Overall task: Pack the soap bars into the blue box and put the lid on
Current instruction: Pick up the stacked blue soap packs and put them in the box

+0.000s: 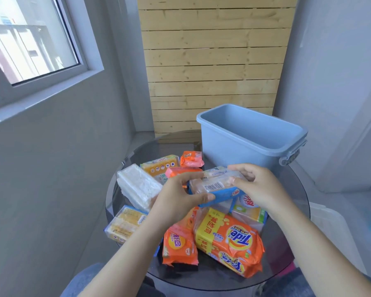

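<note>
We judge the packing barely begun: the blue box (242, 144) stands open at the far side of the round glass desk (116, 200), what shows of its inside looks bare, and we see no lid. Our left hand (176, 202) and right hand (259, 187) each hold one end of a clear-wrapped soap bar (214, 187) with a blue edge, lifted above the pile just in front of the box; both grips are clamped on it. The rest lies loose on the desk: a crinkly orange Tide pack (229, 243), a smaller orange pack (179, 246), a white block (137, 186) in glossy film, and yellow bars (124, 226) in clear wrap. The box is smooth matte plastic with a rolled rim and a side latch.
</note>
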